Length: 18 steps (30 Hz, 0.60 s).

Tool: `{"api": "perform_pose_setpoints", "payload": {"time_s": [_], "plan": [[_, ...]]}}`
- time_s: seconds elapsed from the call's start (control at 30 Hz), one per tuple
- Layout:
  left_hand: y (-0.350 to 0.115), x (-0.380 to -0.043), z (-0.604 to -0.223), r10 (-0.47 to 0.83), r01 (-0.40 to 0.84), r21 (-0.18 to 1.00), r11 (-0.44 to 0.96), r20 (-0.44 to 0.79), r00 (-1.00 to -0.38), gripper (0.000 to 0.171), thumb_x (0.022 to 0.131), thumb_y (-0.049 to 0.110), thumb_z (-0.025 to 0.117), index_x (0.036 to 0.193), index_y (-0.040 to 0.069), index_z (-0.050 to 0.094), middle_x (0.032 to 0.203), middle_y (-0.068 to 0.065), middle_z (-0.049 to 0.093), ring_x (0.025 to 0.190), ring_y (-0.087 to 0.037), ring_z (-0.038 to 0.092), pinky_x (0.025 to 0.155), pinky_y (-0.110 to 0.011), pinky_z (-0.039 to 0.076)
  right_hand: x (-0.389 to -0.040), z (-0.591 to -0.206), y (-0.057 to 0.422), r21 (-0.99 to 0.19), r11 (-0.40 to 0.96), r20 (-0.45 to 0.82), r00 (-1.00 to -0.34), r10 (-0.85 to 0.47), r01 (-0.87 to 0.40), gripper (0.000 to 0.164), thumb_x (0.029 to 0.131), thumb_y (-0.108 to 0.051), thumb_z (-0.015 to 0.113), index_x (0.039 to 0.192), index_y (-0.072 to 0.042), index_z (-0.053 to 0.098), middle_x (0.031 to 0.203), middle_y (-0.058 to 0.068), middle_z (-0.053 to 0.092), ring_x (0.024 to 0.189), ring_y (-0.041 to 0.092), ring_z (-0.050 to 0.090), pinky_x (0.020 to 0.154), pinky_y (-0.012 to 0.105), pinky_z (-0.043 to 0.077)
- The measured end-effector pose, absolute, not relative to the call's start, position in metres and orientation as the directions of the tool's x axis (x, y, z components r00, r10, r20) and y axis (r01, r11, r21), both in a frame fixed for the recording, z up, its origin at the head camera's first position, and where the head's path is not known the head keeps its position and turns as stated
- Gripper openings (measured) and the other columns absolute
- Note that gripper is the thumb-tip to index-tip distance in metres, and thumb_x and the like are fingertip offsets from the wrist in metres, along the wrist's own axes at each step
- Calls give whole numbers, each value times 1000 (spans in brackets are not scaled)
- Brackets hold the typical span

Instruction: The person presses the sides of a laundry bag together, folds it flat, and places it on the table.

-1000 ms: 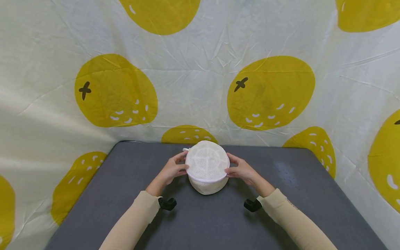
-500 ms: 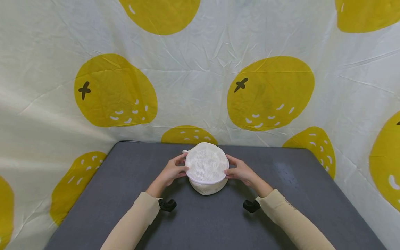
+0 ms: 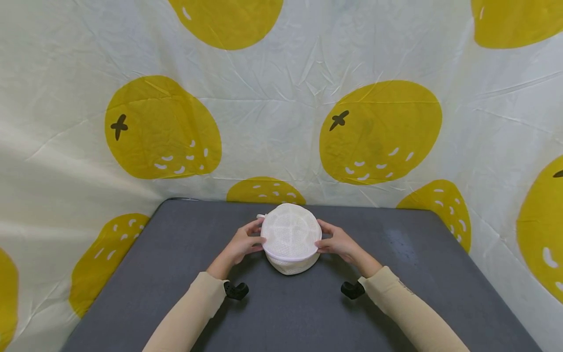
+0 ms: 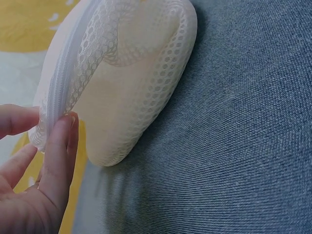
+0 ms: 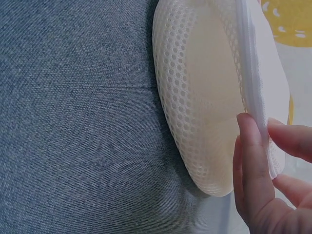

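Observation:
Between my two hands, in the middle of the head view, is a round white mesh laundry bag with its flat lid side up and tilted toward me. My left hand pinches its upper rim on the left between thumb and fingers. On the opposite side, my right hand pinches the same rim. A zipper runs along that rim and appears zipped where the wrist views show it. The mesh side wall sags a little, and its base rests on the table. A small white loop sticks out at the bag's back left.
The dark grey table extends on all sides of the bag. Behind it hangs a pale curtain printed with large yellow fruit. Black wrist cameras sit under both forearms.
The bag's upper rim has sunk slightly, with both hands lowering along with it. Less of the side wall shows below the lid. Both hands keep their grip.

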State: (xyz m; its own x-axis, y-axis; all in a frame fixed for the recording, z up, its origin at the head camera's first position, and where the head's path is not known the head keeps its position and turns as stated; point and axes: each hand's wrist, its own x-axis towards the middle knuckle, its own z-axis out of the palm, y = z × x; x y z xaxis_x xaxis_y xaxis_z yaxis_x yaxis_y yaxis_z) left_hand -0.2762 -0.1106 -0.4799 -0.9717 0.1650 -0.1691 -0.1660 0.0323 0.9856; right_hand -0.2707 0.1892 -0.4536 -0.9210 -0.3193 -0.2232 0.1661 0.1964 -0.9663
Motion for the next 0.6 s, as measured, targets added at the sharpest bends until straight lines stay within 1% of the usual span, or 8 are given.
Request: {"api": "perform_pose_setpoints", "payload": {"time_s": [0.27,0.6], "plan": [[-110,-276,-484,156,-176,984,37,-179,-971,67,91,-7,70,153,6,49,126,-19,56,105,-27,62,84,-44,59,-273,-459,189,-964,204,-229,-921,-315,169,84,94,12,64,162,2,17,152,36,34,84,20,68,80,38,60],[-110,-275,-490,148,-173,984,46,-178,-973,67,90,-6,71,152,5,49,125,-20,57,101,-27,63,83,-44,60,-274,-466,188,-959,227,-235,-922,-309,168,84,93,13,64,162,3,18,153,37,31,81,19,68,78,38,61]]}}
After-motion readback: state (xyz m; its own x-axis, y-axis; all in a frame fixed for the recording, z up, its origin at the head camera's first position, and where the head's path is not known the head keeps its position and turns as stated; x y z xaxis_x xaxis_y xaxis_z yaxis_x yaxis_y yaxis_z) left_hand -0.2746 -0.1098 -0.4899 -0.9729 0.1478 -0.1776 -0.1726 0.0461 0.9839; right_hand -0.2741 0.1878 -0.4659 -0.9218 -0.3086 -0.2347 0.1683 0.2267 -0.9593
